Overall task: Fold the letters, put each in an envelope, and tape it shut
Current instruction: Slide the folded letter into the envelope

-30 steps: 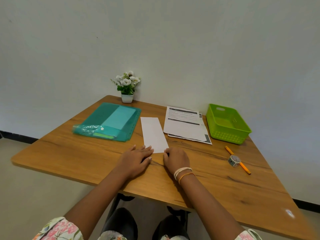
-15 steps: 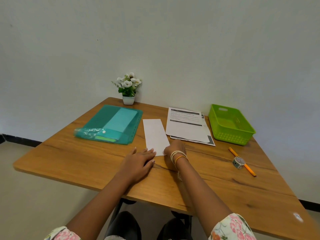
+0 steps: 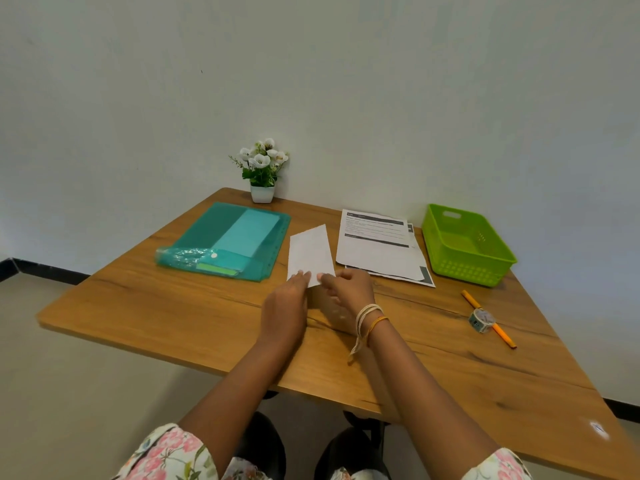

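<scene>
A folded white letter (image 3: pixel 310 252) is tilted up off the wooden table (image 3: pixel 173 306), with its near end between my hands. My left hand (image 3: pixel 285 306) holds that near end from the left with its fingertips. My right hand (image 3: pixel 348 289) pinches the same end from the right. A stack of printed letters (image 3: pixel 379 249) lies just right of it. A teal plastic folder (image 3: pixel 228 242) with envelopes inside lies to the left. A small roll of tape (image 3: pixel 481 320) sits at the right on an orange pencil (image 3: pixel 502 336).
A green plastic basket (image 3: pixel 464 251) stands at the back right near the wall. A small white pot of white flowers (image 3: pixel 262 171) is at the back edge. The table's near edge runs just in front of my forearms.
The folded letter lay flat with my hands at its near end; now both hands have gripped that end and lifted it, so the letter tilts up and turns slightly.
</scene>
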Action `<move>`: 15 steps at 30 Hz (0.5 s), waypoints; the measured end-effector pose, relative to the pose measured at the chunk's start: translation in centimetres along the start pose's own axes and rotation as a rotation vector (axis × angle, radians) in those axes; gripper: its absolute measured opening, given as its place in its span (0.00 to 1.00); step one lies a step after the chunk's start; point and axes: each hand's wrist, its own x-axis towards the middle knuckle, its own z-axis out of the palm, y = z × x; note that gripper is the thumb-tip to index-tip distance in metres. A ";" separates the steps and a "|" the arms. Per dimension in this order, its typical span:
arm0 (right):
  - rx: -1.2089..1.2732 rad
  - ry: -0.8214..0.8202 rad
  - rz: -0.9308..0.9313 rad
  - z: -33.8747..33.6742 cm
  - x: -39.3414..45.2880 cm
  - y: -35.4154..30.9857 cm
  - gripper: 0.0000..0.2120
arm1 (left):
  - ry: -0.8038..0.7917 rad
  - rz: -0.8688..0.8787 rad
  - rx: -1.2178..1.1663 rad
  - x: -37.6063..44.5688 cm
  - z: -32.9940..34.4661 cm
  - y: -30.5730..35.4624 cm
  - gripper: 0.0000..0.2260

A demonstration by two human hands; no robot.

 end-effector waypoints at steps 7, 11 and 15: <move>0.335 -0.096 0.047 -1.0 -0.3 0.6 0.14 | 0.259 -0.230 -0.470 -0.1 -1.4 0.7 0.10; 0.303 0.022 0.090 -1.2 1.0 2.9 0.11 | 0.196 -0.337 -0.756 0.2 -1.7 -0.2 0.12; 0.294 0.293 0.105 -2.5 1.3 3.6 0.26 | 0.035 -0.509 -1.014 0.9 -2.4 -1.1 0.04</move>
